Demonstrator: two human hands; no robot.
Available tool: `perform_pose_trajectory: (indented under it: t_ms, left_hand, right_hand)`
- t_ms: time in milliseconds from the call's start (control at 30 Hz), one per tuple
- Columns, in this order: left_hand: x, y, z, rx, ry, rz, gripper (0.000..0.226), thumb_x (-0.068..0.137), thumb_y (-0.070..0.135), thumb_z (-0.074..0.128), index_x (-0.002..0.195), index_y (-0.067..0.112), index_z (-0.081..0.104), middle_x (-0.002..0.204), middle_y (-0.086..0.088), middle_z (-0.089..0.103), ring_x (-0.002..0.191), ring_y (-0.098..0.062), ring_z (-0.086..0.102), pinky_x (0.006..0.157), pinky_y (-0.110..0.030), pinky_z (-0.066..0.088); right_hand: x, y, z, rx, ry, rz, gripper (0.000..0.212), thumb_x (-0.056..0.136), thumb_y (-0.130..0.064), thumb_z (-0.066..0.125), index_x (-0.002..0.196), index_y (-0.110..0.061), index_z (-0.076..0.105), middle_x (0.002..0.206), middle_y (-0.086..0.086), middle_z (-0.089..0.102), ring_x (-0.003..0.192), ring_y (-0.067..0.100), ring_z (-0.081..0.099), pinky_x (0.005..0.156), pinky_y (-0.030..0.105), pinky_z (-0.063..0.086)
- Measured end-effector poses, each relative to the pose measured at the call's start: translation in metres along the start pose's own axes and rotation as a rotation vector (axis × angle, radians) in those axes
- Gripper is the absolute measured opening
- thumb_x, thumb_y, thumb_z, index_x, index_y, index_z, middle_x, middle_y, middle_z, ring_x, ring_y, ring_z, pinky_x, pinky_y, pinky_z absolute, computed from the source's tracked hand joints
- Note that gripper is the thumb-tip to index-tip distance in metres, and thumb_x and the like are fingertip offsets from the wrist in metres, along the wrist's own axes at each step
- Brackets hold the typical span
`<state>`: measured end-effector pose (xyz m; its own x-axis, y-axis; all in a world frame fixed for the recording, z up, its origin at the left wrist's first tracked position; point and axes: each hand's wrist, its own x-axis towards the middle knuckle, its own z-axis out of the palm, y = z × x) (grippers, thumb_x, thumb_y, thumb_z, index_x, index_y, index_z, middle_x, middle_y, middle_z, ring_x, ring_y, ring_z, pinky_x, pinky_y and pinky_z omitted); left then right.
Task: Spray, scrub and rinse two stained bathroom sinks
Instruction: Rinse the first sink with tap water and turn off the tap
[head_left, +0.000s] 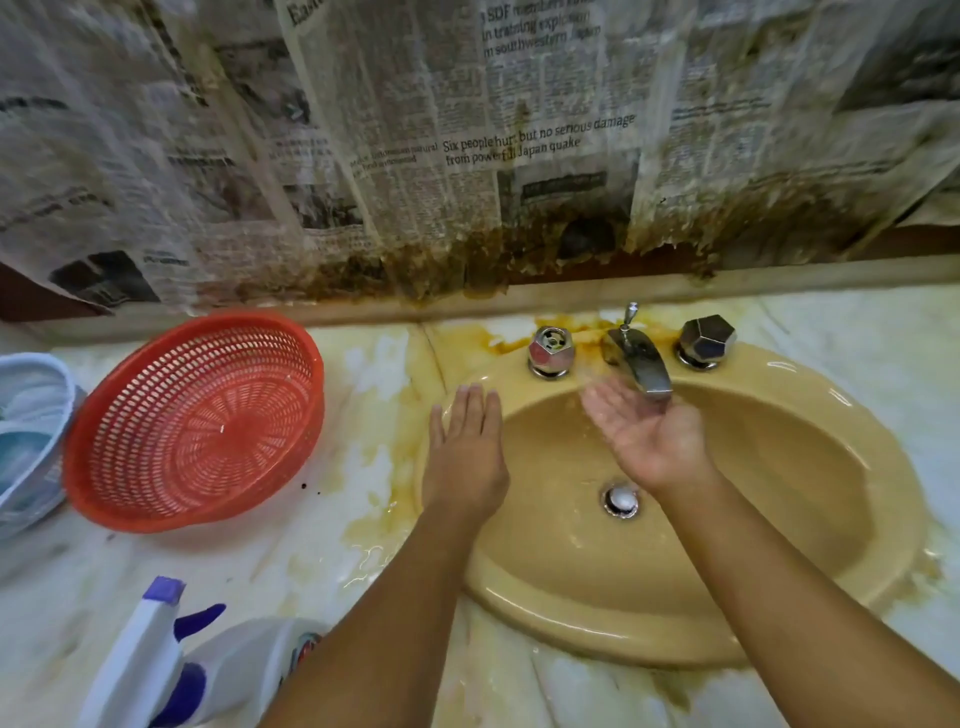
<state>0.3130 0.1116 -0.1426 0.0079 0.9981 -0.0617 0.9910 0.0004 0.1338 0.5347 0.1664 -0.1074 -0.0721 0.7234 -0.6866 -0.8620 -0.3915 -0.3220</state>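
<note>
A tan oval sink (810, 499) is set into a marble counter (363, 519) with yellow-brown stains around its rim. My left hand (465, 452) lies flat, palm down, on the sink's left rim. My right hand (644, 431) is palm up, fingers spread and wet, just under the chrome faucet spout (644, 366). Chrome knobs stand to the left (550, 351) and right (706, 338) of the spout. The drain stopper (622, 500) sits in the bowl's bottom. A white spray bottle with a purple trigger (171, 660) lies at the lower left.
A red plastic basket (197, 421) tilts on the counter left of the sink, with a pale blue basket (31, 436) beyond it at the frame's edge. Stained, soggy newspaper (467, 156) covers the wall behind the faucet.
</note>
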Motion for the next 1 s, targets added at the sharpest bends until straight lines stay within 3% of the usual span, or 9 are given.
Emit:
perform_pose_trajectory:
  t_ms: [133,267,367,467,567,667,767,900,1000]
  left_hand:
    - [-0.001,0.000,0.003,0.031,0.003,-0.010,0.072,0.101,0.011,0.029,0.164,0.014,-0.007,0.171,-0.006,-0.015,0.157,-0.021,-0.019,0.125,-0.050,-0.013]
    - [0.001,0.002,-0.001,0.045,0.005,-0.010,0.074,0.099,0.009,0.027,0.163,0.013,-0.010,0.171,-0.007,-0.016,0.157,-0.022,-0.019,0.126,-0.050,-0.013]
    - [0.000,0.003,-0.001,0.043,-0.008,-0.005,0.074,0.099,0.009,0.028,0.163,0.012,-0.009,0.171,-0.008,-0.014,0.157,-0.022,-0.018,0.126,-0.049,-0.013]
    - [0.000,0.003,-0.003,0.042,0.000,-0.008,0.074,0.099,0.009,0.028,0.163,0.011,-0.008,0.171,-0.009,-0.014,0.157,-0.023,-0.018,0.126,-0.049,-0.013]
    - [-0.002,0.003,-0.003,0.039,-0.009,0.002,0.074,0.098,0.009,0.028,0.163,0.011,-0.009,0.171,-0.009,-0.015,0.157,-0.023,-0.019,0.126,-0.049,-0.014]
    - [0.001,0.004,-0.004,0.034,0.010,-0.005,0.075,0.098,0.008,0.028,0.163,0.011,-0.009,0.171,-0.009,-0.014,0.157,-0.022,-0.019,0.125,-0.048,-0.014]
    - [0.000,0.003,-0.003,0.018,0.010,0.011,0.073,0.099,0.009,0.028,0.163,0.011,-0.008,0.172,-0.009,-0.011,0.157,-0.022,-0.018,0.126,-0.047,-0.014]
    - [0.001,0.000,-0.002,-0.018,0.058,0.038,0.070,0.099,0.009,0.028,0.164,0.010,-0.001,0.172,-0.009,-0.004,0.158,-0.022,-0.012,0.126,-0.044,-0.016]
    - [0.001,-0.002,-0.002,-0.061,0.087,0.068,0.068,0.099,0.010,0.029,0.164,0.009,0.008,0.172,-0.010,0.004,0.159,-0.022,-0.005,0.125,-0.040,-0.015]
  right_hand:
    - [-0.014,-0.001,0.005,-0.003,0.043,-0.010,0.053,0.111,-0.025,0.024,0.150,0.007,0.039,0.148,0.028,0.050,0.141,0.042,0.046,0.119,0.052,0.036]
    - [-0.018,0.001,0.015,0.110,-0.034,-0.017,0.055,0.111,-0.033,0.028,0.132,0.010,0.053,0.132,0.031,0.063,0.128,0.041,0.060,0.116,0.051,0.041]
    - [-0.016,0.002,0.019,0.130,0.017,-0.033,0.052,0.111,-0.026,0.025,0.143,0.012,0.043,0.145,0.030,0.052,0.140,0.040,0.048,0.120,0.049,0.036]
    - [-0.018,0.002,0.023,0.212,-0.013,-0.041,0.051,0.110,-0.029,0.032,0.139,0.012,0.042,0.134,0.034,0.059,0.131,0.045,0.056,0.116,0.055,0.040]
    - [-0.015,0.002,0.022,0.169,0.057,-0.076,0.051,0.109,-0.023,0.030,0.152,0.004,0.032,0.142,0.031,0.054,0.135,0.041,0.052,0.117,0.051,0.040]
    - [-0.022,0.002,0.028,0.166,0.017,-0.105,0.043,0.109,-0.022,0.033,0.137,0.010,0.045,0.127,0.033,0.063,0.121,0.043,0.063,0.110,0.050,0.047]
    - [-0.019,0.006,0.024,0.122,0.076,-0.135,0.045,0.109,-0.020,0.031,0.146,0.005,0.040,0.125,0.030,0.063,0.110,0.038,0.065,0.105,0.047,0.050]
    - [-0.024,0.023,0.022,0.110,-0.022,-0.110,0.057,0.112,-0.033,0.026,0.121,0.011,0.060,0.118,0.030,0.070,0.112,0.039,0.068,0.103,0.048,0.053]
    - [-0.034,0.049,0.021,-0.129,-0.055,-0.168,0.052,0.110,-0.031,0.027,0.114,0.004,0.065,0.123,0.026,0.069,0.115,0.034,0.068,0.107,0.045,0.051]
